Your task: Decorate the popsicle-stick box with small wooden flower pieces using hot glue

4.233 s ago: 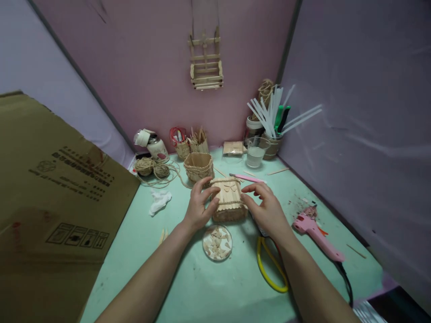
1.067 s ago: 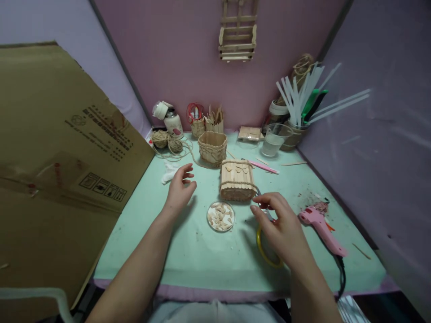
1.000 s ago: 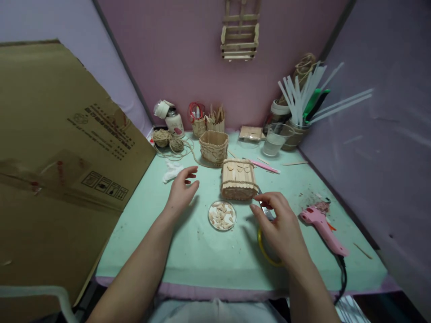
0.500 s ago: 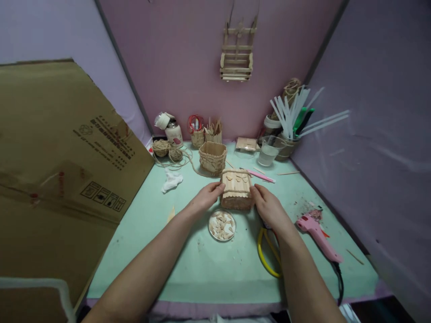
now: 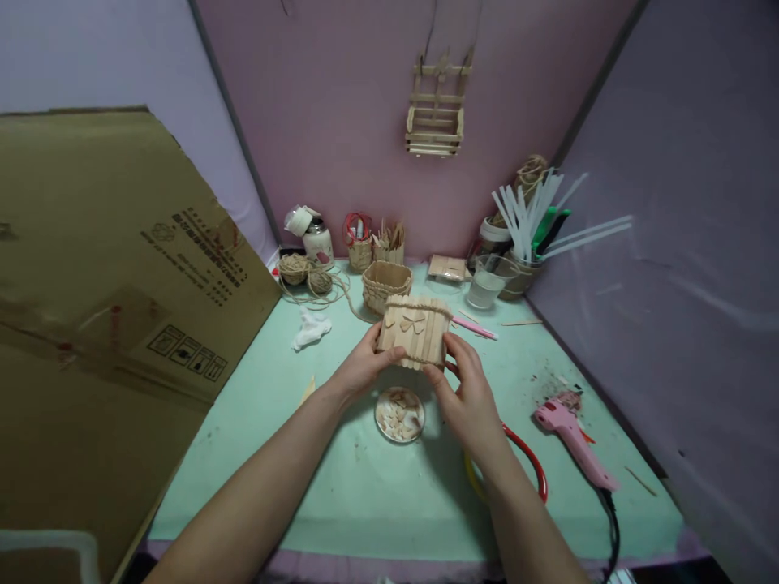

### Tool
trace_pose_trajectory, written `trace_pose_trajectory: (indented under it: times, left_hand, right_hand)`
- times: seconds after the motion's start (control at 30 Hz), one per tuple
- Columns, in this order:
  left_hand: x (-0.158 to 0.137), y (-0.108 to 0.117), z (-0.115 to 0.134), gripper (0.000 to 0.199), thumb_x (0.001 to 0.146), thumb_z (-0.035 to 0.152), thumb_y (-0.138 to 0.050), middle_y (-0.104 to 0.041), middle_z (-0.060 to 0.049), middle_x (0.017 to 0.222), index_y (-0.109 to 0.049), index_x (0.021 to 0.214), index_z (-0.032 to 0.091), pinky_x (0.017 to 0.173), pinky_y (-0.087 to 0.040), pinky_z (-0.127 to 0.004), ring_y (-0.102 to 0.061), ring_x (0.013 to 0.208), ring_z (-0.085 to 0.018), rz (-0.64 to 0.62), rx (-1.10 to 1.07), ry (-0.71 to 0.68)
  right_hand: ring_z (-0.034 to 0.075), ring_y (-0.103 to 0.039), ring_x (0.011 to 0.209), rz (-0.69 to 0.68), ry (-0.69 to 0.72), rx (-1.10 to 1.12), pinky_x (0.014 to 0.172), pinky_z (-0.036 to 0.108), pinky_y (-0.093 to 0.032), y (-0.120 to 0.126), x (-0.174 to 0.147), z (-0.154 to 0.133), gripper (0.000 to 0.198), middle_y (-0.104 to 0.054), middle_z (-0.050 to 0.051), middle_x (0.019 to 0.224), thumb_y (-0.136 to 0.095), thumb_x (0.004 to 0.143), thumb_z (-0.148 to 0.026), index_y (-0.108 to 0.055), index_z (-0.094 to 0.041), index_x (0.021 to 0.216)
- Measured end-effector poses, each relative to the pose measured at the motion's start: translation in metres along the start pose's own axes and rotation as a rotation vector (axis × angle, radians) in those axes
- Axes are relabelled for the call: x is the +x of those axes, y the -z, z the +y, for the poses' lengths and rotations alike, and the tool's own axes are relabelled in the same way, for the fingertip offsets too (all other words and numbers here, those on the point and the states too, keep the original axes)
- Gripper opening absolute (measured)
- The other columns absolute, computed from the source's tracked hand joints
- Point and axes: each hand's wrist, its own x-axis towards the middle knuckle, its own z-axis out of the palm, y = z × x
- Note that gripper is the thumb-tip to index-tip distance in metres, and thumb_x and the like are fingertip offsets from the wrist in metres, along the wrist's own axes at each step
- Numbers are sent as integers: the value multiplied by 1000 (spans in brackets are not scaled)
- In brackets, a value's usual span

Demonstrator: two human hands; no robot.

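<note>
Between my two hands is a small box made of wooden craft sticks (image 5: pixel 426 337), tilted so that one side faces me. Twine runs along its upper and lower edges, and small wood chips sit on that side in a petal-like pattern. My left hand (image 5: pixel 368 361) grips the box's left end, thumb on the front. At the right end, my right hand (image 5: pixel 466 389) holds the lower corner between thumb and fingers. Just below the box stands a round dish (image 5: pixel 400 415) of wood chips. Partly under my right forearm lie scissors with red and yellow handles (image 5: pixel 529 454).
A pink glue gun (image 5: pixel 575 438) with a cord lies at the right. Behind the box are a woven basket (image 5: pixel 386 284), a pink pen-like tool (image 5: pixel 475 327), a plastic cup (image 5: pixel 485 284) and balls of twine (image 5: pixel 295 268). A large cardboard carton (image 5: pixel 122 341) stands on the left.
The box has been lifted and tipped, bringing its decorated side toward me. My right hand has shifted its grip to the lower right corner, and more of the scissors' red handle shows.
</note>
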Motion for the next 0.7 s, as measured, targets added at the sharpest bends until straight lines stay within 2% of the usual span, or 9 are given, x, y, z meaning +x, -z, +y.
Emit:
trace_pose_trajectory:
  times: [0.3,0.57,0.7]
  left_hand:
    - [0,5,4,78,57,32,-88,-60,-15,131,-53,125,19,97,-45,-38,-55,122,-32,21,52,-2]
    - [-1,5,8,67,60,35,-87,-61,-14,130,-59,119,21,91,-49,-38,-60,114,-28,37,-55,98]
    - [-2,7,7,72,59,41,-87,-58,-15,133,-59,121,20,90,-49,-38,-59,114,-28,14,-82,119]
  right_hand:
    - [26,-47,129,16,48,65,102,49,-47,-3,0,3,41,-49,13,136,-58,89,-36,-51,-23,127]
    - [25,-52,124,81,50,221,101,46,-50,0,-1,4,34,-45,12,135,-59,89,-35,-52,-26,121]
    - [24,-54,121,96,54,259,99,45,-51,0,-2,4,31,-46,11,132,-60,88,-34,-55,-26,117]
